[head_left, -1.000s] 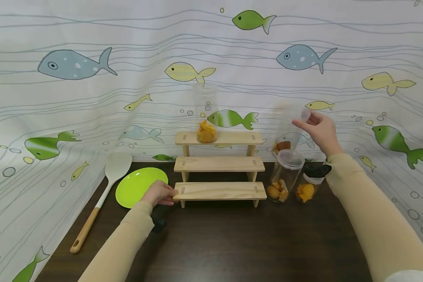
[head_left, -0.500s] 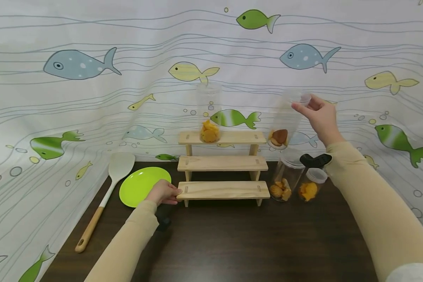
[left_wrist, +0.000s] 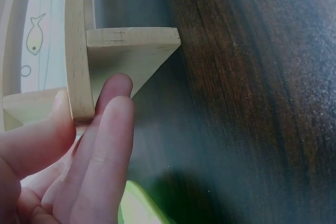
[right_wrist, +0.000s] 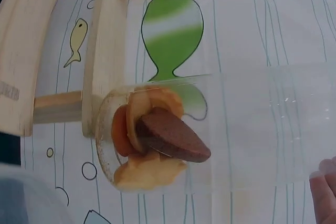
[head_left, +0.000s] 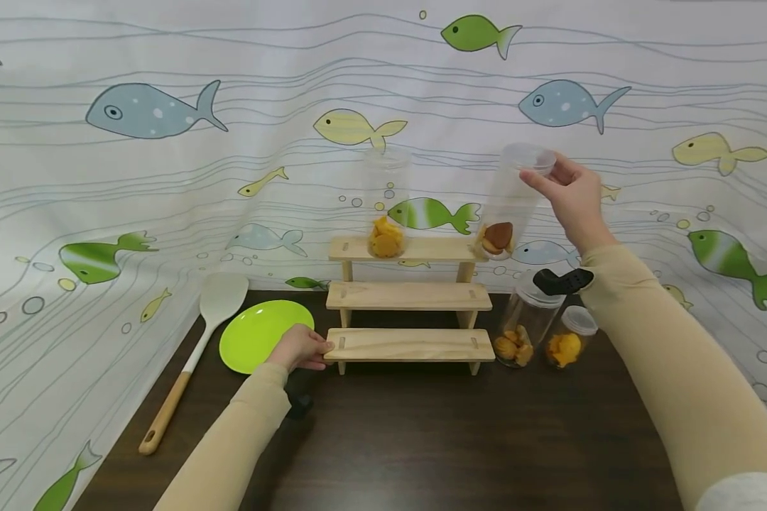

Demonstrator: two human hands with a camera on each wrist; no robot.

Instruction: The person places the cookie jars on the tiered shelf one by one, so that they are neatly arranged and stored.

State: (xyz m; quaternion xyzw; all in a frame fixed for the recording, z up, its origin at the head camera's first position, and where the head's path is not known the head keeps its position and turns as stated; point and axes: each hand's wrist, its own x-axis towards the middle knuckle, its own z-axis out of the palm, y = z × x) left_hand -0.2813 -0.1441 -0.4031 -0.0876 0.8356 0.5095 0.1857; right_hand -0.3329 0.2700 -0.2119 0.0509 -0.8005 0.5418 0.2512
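Note:
My left hand (head_left: 299, 348) pinches the left end of the lowest step of a three-tier wooden rack (head_left: 409, 345), thumb above and fingers beneath; the left wrist view shows the board (left_wrist: 79, 51) between them. With my right hand (head_left: 572, 195) I grip a tall clear jar (head_left: 518, 188) near its top, tilted, its base close to the right end of the top step. Brown and yellow pieces, seemingly snacks, lie in its bottom, the brown piece (right_wrist: 170, 135) plain in the right wrist view. Another tall clear jar (head_left: 386, 227) with yellow pieces stands on the top step's left.
Right of the rack, a medium clear jar (head_left: 527, 319) and a small lidded jar (head_left: 569, 341) stand on the dark table (head_left: 409, 440). To the left lie a lime-green plate (head_left: 249, 341) and a white turner (head_left: 220, 305) with a wooden handle. A fish-patterned sheet (head_left: 281, 57) hangs behind.
My right hand has lifted the tall jar up and to the left, from behind the medium jar to beside the top step. My left hand keeps its hold on the rack.

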